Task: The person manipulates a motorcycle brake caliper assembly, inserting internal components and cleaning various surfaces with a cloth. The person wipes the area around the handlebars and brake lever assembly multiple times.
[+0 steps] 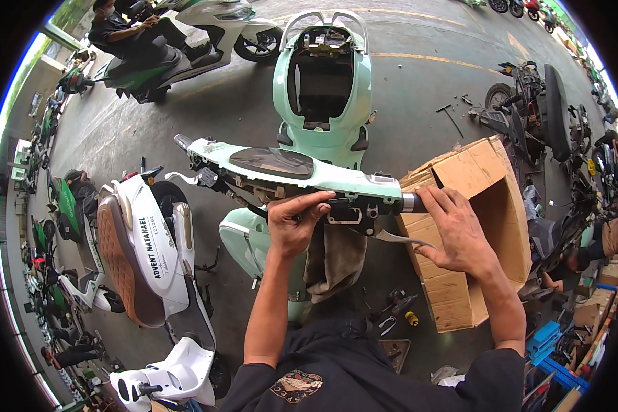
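A mint-green scooter handlebar cover (343,180) with a dark display window (271,163) spans the space before me. My left hand (295,223) is closed at the cover's lower edge, thumb and forefinger pinching a black part (335,205) there. The curled fingers partly hide what they grip. At the right end, the fingers of my right hand (458,230) lie over the handlebar grip (410,202), its thumb below near the silver brake lever (395,237). On the left end sits another lever (182,178). A brown cloth (334,261) hangs below the cover.
An open cardboard box (460,295) stands right of the handlebar. Ahead is a mint-green scooter body panel (360,89). A white scooter (151,254) stands to the left. Tools (395,305) lie on the floor near me. A person (120,31) sits by a scooter at the far left.
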A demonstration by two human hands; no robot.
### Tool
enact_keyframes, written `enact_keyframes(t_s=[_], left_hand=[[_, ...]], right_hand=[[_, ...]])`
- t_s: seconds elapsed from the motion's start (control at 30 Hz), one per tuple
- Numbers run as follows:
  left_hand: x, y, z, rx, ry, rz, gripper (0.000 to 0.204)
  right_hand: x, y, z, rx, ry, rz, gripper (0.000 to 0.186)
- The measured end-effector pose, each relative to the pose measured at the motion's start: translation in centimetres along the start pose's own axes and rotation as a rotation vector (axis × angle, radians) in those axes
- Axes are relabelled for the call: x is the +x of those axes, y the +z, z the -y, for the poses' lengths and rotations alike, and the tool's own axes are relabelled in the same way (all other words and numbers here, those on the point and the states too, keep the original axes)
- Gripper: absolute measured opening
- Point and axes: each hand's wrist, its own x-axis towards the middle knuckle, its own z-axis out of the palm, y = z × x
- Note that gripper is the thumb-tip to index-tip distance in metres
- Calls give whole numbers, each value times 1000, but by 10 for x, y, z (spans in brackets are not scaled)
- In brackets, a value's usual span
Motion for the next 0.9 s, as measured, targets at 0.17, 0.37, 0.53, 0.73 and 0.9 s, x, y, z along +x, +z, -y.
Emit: enact_keyframes(t_s=[0.17, 0.37, 0.53, 0.73, 0.9], left_hand=[[1, 4, 1, -22, 3, -14, 20], [0, 2, 0, 1, 23, -23, 19], [1, 4, -3, -9, -17, -3, 19], [-1, 3, 0, -5, 3, -27, 19], [0, 5, 0, -11, -18, -27, 19]], right_hand=[[-1, 11, -24, -141, -88, 62, 91], [3, 1, -7, -111, -3, 42, 75], [4, 6, -22, -196, -46, 188, 98], [-1, 9, -14, -134, -21, 80, 84], [1, 6, -14, -162, -52, 112, 87]])
